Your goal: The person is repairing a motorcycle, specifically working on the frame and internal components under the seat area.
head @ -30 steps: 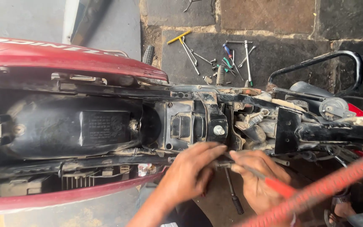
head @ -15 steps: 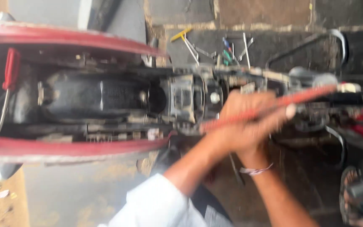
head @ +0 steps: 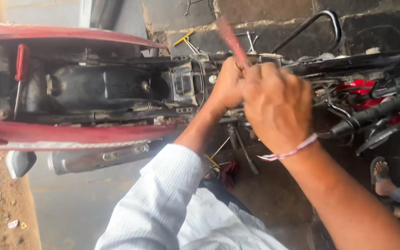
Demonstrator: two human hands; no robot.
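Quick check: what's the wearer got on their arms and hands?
Left arm: long white sleeve with fine stripes, ending short of the wrist. Right arm: no sleeve showing, only a thin pink-and-white thread band at the wrist. No gloves on either hand.

Glossy red painted metal side panel (head: 70, 134), matt grimy black frame (head: 107, 88), rough stone floor (head: 265, 14)

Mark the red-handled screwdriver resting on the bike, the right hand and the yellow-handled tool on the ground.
red-handled screwdriver (head: 21, 62), head view, on its handle.
right hand (head: 276, 109), head view, back of hand.
yellow-handled tool (head: 183, 39), head view, on its yellow bar.
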